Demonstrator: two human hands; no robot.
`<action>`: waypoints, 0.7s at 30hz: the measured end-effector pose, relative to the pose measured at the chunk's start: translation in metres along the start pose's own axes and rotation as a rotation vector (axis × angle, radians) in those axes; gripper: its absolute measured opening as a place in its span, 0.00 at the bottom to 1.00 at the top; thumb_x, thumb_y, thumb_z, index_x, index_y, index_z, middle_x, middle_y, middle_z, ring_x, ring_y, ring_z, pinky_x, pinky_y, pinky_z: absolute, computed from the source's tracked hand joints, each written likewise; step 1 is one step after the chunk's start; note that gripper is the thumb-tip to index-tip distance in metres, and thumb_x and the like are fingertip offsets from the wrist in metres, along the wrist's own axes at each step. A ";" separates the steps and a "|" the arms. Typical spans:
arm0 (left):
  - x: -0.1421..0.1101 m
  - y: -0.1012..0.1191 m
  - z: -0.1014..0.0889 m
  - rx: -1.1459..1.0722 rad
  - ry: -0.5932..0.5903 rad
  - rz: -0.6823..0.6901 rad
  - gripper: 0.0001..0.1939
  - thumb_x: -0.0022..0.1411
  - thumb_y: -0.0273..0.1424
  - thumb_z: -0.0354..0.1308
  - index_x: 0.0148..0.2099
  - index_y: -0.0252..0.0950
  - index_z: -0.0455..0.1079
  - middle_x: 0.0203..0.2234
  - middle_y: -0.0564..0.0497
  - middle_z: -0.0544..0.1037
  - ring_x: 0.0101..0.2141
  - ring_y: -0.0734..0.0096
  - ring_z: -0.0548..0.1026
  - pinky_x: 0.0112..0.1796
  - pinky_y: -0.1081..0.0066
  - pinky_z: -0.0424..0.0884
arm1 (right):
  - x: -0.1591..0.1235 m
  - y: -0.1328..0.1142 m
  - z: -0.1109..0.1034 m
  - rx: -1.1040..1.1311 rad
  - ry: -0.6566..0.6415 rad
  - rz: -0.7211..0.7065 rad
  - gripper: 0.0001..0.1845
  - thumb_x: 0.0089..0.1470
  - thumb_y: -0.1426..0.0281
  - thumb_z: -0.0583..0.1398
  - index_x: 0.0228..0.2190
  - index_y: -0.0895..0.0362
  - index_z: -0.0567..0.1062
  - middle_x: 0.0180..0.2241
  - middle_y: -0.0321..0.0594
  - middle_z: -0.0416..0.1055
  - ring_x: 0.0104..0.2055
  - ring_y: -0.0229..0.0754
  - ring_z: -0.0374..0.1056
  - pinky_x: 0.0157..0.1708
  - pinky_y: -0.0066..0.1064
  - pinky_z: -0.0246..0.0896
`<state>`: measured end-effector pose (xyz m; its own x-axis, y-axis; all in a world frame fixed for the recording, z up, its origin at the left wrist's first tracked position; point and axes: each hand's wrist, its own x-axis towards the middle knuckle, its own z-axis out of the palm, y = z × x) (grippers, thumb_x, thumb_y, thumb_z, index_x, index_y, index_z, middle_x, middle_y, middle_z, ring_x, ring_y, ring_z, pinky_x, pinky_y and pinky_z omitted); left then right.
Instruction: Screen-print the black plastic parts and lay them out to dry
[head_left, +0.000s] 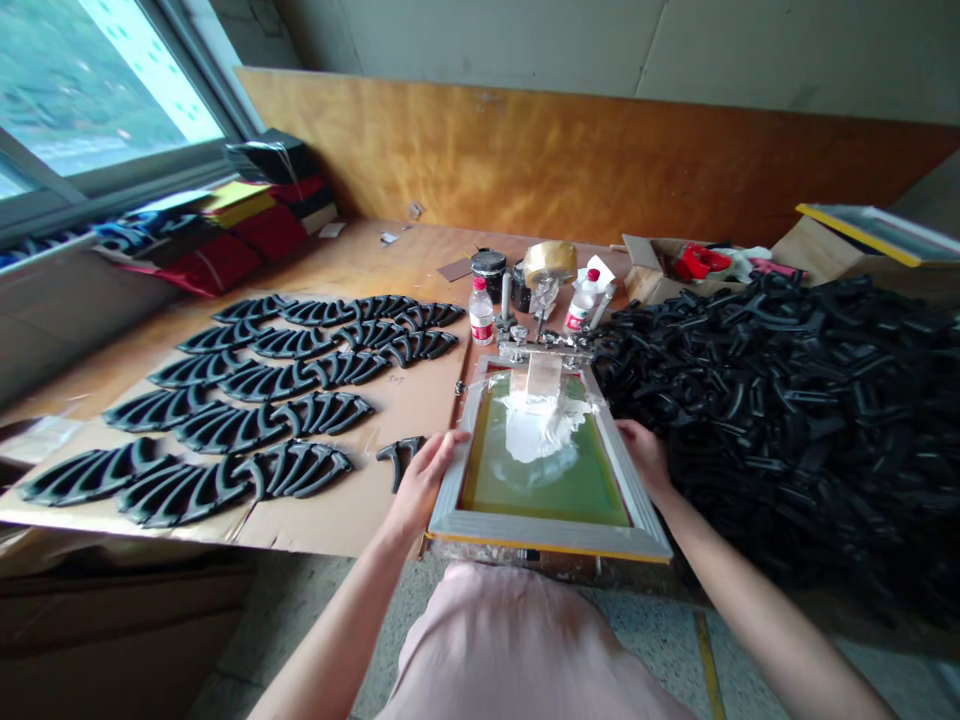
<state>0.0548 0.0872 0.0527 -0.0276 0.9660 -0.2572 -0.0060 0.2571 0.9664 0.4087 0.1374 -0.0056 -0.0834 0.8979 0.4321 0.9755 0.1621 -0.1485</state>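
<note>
A silk-screen frame [457, 480] with an aluminium border and green mesh lies hinged in clamps at the table's near edge. A white ink mass [536, 425] is spread on the mesh, with a pale flat scraper [544, 375] standing in it at the top. My left hand [424, 480] grips the frame's left side, close to a loose black moulded plastic piece [397, 458] on the cardboard. My right hand [645, 455] holds the frame's right side. Rows of matching black pieces [232, 420] lie to the left.
A large heap of black plastic pieces [780, 420] fills the right side. Behind the frame stand two plastic bottles [481, 312], a dark jar [489, 272] and a tape roll [550, 262]. A cardboard box [645, 265] sits back right, and stacked red and black items [247, 235] lie beneath the window.
</note>
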 end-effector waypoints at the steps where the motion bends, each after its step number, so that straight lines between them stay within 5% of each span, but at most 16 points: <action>1: 0.001 -0.014 -0.001 0.010 -0.015 -0.026 0.29 0.58 0.53 0.56 0.53 0.37 0.71 0.32 0.50 0.77 0.29 0.69 0.72 0.28 0.74 0.68 | 0.010 0.004 -0.002 0.119 -0.013 0.080 0.24 0.66 0.60 0.49 0.38 0.61 0.79 0.30 0.43 0.79 0.29 0.37 0.74 0.29 0.28 0.71; 3: 0.005 -0.042 0.000 0.034 -0.033 -0.065 0.35 0.57 0.51 0.58 0.61 0.38 0.65 0.32 0.50 0.78 0.29 0.68 0.74 0.29 0.73 0.69 | 0.033 -0.006 -0.002 0.241 0.034 0.093 0.21 0.62 0.63 0.55 0.52 0.60 0.72 0.44 0.49 0.76 0.37 0.40 0.75 0.35 0.32 0.72; 6: 0.015 -0.078 0.001 0.111 -0.034 -0.099 0.42 0.56 0.50 0.59 0.68 0.38 0.55 0.29 0.51 0.78 0.27 0.67 0.75 0.28 0.72 0.69 | 0.064 -0.050 -0.001 0.299 -0.026 -0.037 0.36 0.52 0.64 0.65 0.60 0.58 0.63 0.58 0.54 0.63 0.53 0.49 0.67 0.49 0.39 0.67; 9: 0.024 -0.101 0.000 0.193 -0.035 -0.093 0.41 0.58 0.50 0.57 0.68 0.38 0.53 0.29 0.51 0.78 0.28 0.66 0.75 0.29 0.71 0.70 | 0.074 -0.093 0.000 0.158 -0.295 -0.182 0.25 0.51 0.68 0.66 0.51 0.58 0.70 0.50 0.49 0.70 0.51 0.51 0.67 0.48 0.39 0.64; 12: 0.029 -0.112 -0.003 0.222 -0.061 -0.087 0.39 0.60 0.50 0.54 0.68 0.37 0.54 0.30 0.50 0.78 0.31 0.65 0.76 0.31 0.71 0.70 | 0.052 -0.110 0.000 0.053 -0.510 -0.239 0.09 0.57 0.71 0.59 0.41 0.58 0.73 0.40 0.45 0.75 0.41 0.47 0.71 0.38 0.33 0.64; 18: 0.032 -0.124 -0.005 0.183 -0.047 -0.087 0.38 0.60 0.50 0.55 0.66 0.37 0.57 0.34 0.48 0.79 0.34 0.64 0.78 0.33 0.70 0.71 | 0.013 -0.096 -0.017 0.097 -0.653 -0.588 0.12 0.57 0.80 0.53 0.37 0.56 0.74 0.37 0.40 0.74 0.33 0.39 0.70 0.29 0.28 0.56; 21: 0.031 -0.123 -0.003 0.144 -0.037 -0.093 0.38 0.59 0.50 0.56 0.66 0.36 0.57 0.34 0.49 0.79 0.34 0.65 0.77 0.33 0.71 0.71 | 0.025 -0.094 -0.019 0.151 -0.627 -0.558 0.02 0.55 0.73 0.60 0.33 0.55 0.74 0.34 0.37 0.74 0.34 0.40 0.70 0.29 0.28 0.55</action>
<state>0.0517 0.0854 -0.0738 0.0027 0.9374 -0.3483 0.1367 0.3446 0.9287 0.3187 0.1365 0.0361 -0.6843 0.7239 -0.0885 0.7244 0.6608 -0.1963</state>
